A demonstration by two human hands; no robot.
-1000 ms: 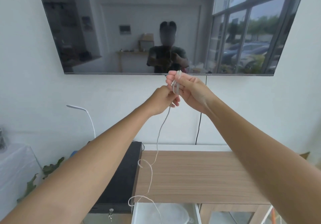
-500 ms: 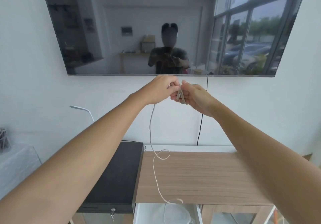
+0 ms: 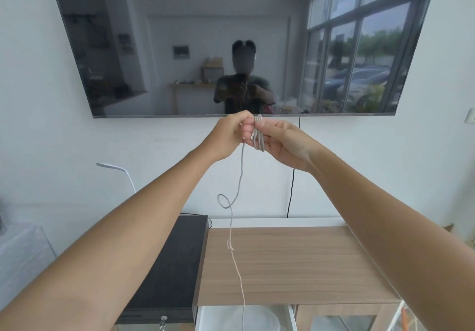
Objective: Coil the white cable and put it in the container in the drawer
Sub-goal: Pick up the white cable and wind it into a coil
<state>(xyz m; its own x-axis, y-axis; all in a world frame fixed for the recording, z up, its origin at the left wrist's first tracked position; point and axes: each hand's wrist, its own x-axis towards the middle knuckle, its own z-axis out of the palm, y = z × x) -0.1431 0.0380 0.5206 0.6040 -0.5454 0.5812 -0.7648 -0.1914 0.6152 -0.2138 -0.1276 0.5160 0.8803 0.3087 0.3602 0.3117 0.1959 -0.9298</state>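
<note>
I hold the white cable (image 3: 241,174) up in front of the wall screen with both arms stretched out. My right hand (image 3: 280,140) pinches a small bundle of cable loops (image 3: 258,136). My left hand (image 3: 228,135) grips the strand just beside that bundle. From there the loose tail hangs down, makes one small loop, and runs over the wooden top into the open white drawer (image 3: 199,318). A pale round container (image 3: 257,321) shows in the drawer at the bottom edge, partly cut off.
A wooden cabinet top (image 3: 295,264) lies below my hands. A black box with a key lock (image 3: 169,269) sits to its left. A dark wall screen (image 3: 180,35) hangs above, with a black cord (image 3: 291,189) running down the wall. A white lamp (image 3: 115,169) stands at left.
The hanging tail has risen and shortened, and its small loop now sits higher. My left hand has shifted down beside the bundle in my right hand.
</note>
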